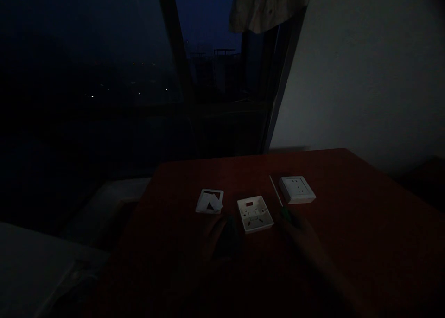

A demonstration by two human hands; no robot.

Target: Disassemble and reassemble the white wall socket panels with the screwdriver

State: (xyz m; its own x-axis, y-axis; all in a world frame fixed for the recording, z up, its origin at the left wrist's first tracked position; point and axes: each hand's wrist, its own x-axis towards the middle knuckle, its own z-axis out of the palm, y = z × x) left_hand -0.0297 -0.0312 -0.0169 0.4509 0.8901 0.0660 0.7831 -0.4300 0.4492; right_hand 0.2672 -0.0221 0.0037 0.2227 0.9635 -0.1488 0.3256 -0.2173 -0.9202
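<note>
The white back box [255,214] lies on the red table [327,169], hollow side up, with bare slots and holes showing in its floor. The right hand [301,230], just right of the box, is wrapped round the green handle of a screwdriver [285,213], whose thin shaft points away past the box's right side. The left hand [210,233] is at the box's near left, next to a dark lump [227,238]; whether the fingers grasp that lump or merely rest against it, I cannot tell.

To the left of the box lies a white frame [213,191] with a loose white piece [216,201] lying across its opening. Beyond the box to the right, a white socket unit [297,189] has its slotted face plate seated on its body. Judging by how things lie, that unit looks complete, while the parts round the box appear to be apart: nothing covers the box, the frame is away from it, and the screwdriver's tip touches no screw that I can see.

Much is lost to the dark. The table nearer than the box sinks into shadow, both forearms fade out, and the left fingertips blur into the lump, whose nature is unclear. Any small screws around the box are too faint to make out.
</note>
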